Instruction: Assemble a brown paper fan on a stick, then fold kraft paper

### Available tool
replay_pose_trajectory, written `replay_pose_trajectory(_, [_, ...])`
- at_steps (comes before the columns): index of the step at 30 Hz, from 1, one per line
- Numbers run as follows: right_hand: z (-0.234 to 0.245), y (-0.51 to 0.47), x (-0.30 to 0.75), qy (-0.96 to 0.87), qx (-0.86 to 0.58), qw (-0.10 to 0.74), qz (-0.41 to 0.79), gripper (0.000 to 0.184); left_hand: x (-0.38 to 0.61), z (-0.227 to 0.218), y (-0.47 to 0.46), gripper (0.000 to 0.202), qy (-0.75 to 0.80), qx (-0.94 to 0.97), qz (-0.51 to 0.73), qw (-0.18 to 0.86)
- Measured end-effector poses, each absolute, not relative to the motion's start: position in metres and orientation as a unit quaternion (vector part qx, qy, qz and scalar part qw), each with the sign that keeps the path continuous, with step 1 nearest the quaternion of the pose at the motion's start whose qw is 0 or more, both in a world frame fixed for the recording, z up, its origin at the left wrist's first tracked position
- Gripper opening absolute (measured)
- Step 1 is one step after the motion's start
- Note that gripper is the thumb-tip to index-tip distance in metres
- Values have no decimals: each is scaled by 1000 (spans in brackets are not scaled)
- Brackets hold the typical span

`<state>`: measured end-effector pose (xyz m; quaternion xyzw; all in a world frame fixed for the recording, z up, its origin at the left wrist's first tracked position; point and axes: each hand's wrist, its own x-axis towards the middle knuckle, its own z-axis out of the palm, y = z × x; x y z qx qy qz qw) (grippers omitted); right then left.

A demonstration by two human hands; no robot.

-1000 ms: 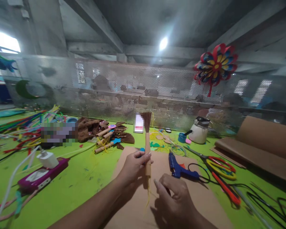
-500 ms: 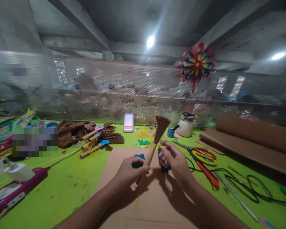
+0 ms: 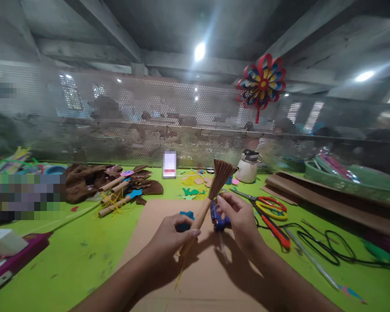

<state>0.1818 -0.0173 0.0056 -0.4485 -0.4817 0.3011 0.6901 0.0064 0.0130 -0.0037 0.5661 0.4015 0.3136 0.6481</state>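
Note:
My left hand [image 3: 171, 234] is closed round the tan handle of a small craft broom [image 3: 211, 193], which tilts up to the right and ends in a brown fan of bristles. Thin yellow strands hang below that fist. My right hand [image 3: 238, 214] is raised beside the broom, its fingertips pinched close to the base of the bristles; what they hold is too small to name. Behind my right hand a blue glue gun [image 3: 218, 219] lies on a sheet of brown cardboard [image 3: 195, 268]. A blue cut-out shape [image 3: 183, 215] shows just above my left fist.
On the green table [image 3: 78, 255] lie a pile of finished small brooms [image 3: 126, 190], red and yellow scissors [image 3: 270, 212], black cables [image 3: 325, 247], a white kettle [image 3: 247, 167], folded cardboard [image 3: 328, 195] and a purple power strip [image 3: 9, 260]. A mesh screen [image 3: 156, 121] with a paper pinwheel [image 3: 261, 84] stands behind.
The broom has tilted from upright to leaning right. My right hand has risen from the cardboard to the base of the bristles. The view has swung to the right.

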Motion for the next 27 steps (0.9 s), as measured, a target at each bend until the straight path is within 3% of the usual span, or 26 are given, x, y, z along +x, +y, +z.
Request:
replay_pose_trajectory(5, [27, -10, 207, -432, -382, 784, 231, 23, 5, -13, 9, 15, 345, 588, 310, 663])
replay_pose_trajectory(15, [33, -10, 209, -392, -365, 810, 240, 30, 3, -6, 8, 14, 328, 563, 314, 690])
replay_pose_trajectory(20, [24, -9, 206, -396, -394, 786, 265, 26, 9, -4, 11, 25, 304, 485, 365, 734])
replay_pose_trajectory(27, [-5, -15, 171, -422, -418, 705, 388, 20, 7, -10, 22, 26, 317, 451, 454, 700])
